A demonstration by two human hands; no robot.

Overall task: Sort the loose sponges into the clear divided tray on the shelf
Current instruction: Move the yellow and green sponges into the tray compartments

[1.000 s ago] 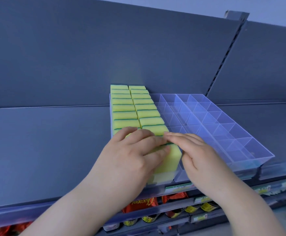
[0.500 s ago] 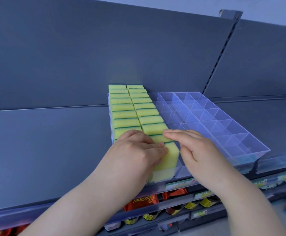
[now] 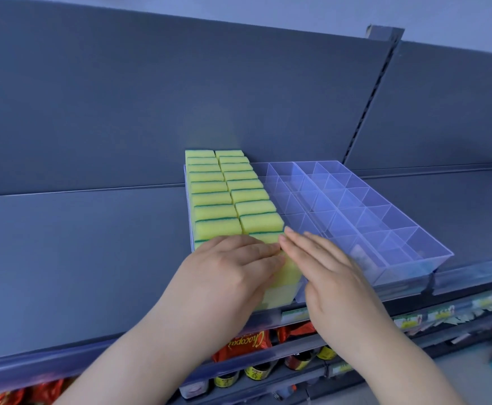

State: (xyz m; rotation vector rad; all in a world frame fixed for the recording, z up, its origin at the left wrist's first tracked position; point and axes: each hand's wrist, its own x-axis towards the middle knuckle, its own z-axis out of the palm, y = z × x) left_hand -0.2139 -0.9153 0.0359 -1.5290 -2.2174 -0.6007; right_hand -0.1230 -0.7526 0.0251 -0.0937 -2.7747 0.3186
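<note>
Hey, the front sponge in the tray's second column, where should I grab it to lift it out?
Probably pinch the front sponge by its top strip, coming from above: it stands on edge, proud of the clear tray wall, with sponges packed behind and beside it.

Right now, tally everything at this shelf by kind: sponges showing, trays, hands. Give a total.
sponges: 19 showing; the left hand may hide more
clear divided tray: 1
Hands: 2, counting the right hand
Total: 22
</note>
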